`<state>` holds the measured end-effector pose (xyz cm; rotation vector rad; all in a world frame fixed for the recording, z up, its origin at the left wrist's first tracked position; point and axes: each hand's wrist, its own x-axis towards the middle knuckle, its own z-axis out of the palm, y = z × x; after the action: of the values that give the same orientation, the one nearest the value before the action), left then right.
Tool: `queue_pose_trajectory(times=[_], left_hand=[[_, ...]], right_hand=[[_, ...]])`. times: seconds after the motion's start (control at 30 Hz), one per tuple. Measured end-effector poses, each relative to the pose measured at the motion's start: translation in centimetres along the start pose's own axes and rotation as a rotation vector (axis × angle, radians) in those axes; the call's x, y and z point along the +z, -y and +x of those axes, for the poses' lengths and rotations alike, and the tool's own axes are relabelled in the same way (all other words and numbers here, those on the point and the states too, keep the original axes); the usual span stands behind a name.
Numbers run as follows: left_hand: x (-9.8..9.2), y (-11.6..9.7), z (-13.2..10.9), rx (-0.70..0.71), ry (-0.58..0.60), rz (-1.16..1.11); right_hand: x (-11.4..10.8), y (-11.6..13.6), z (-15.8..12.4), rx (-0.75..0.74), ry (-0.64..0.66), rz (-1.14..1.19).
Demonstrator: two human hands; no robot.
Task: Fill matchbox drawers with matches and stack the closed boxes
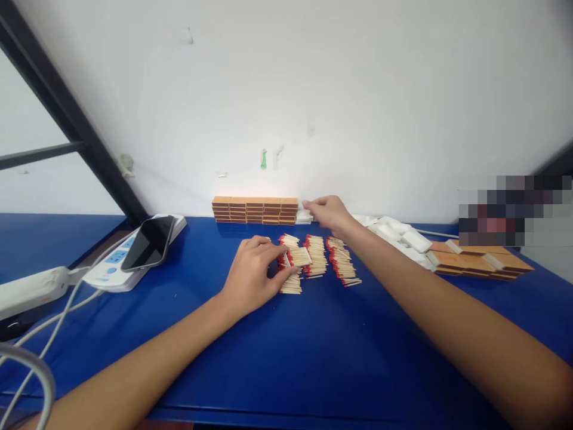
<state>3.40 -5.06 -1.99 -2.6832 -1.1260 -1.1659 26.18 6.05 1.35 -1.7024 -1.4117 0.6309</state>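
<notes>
My left hand (253, 272) has its thumb and fingers closed on the edges of a small white matchbox tray (299, 257) filled with red-tipped matches. That tray sits above the left row of loose matches (290, 285). Two more rows of matches, a middle row (317, 257) and a right row (342, 263), lie to its right. Farther back, my right hand (329, 213) is bent beside a low pile of white trays (304, 218), its fingertips drawn together. What those fingers hold, if anything, is hidden. A neat stack of orange-brown matchboxes (255, 210) stands left of the pile, against the wall.
More white trays (398, 236) are heaped to the right, beside orange matchbox sleeves (478, 263). At the left, a phone (150, 242) rests on a white power strip (111, 275), near a charger (33, 292) and loose cables (67, 310). A white wall (313, 89) closes the blue table's (286, 358) back.
</notes>
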Motion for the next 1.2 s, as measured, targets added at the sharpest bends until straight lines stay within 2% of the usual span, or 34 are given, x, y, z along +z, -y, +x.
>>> queue_pose_trajectory(times=[0.13,0.27,0.37,0.5,0.6,0.67,0.83,0.93,1.03,1.2], left_hand=[[-0.2,0.2,0.2,-0.034,-0.014,-0.002],[-0.4,0.5,0.3,-0.055,-0.026,0.014],[-0.5,0.8,0.4,-0.073,-0.037,0.034],[-0.7,1.0,0.6,-0.117,-0.088,0.059],[-0.8,1.1,0.6,-0.155,-0.129,0.068],[-0.7,1.0,0.6,-0.175,-0.135,0.068],[-0.5,0.6,0.6,-0.177,-0.125,0.035],[-0.4,0.4,0.6,-0.170,-0.115,0.022],[-0.3,0.5,0.7,-0.183,-0.125,0.005],[-0.4,0.4,0.7,-0.186,-0.117,-0.041]], right_hand=[[2.6,1.2,1.8,0.097,-0.049,0.059],[3.3,1.9,1.9,0.145,-0.045,0.144],[2.0,2.2,1.2,0.134,-0.049,0.220],[-1.9,1.1,-1.7,0.065,-0.035,0.305],[-4.6,-0.9,-5.2,0.021,0.064,0.327],[-5.6,-2.4,-7.4,-0.060,0.205,0.364],[-5.4,-3.9,-10.5,-0.035,0.245,0.352],[-4.9,-3.4,-11.0,-0.027,0.279,0.357],[-4.7,-2.9,-11.2,-0.030,0.254,0.374],[-4.6,-3.2,-11.3,-0.030,0.255,0.388]])
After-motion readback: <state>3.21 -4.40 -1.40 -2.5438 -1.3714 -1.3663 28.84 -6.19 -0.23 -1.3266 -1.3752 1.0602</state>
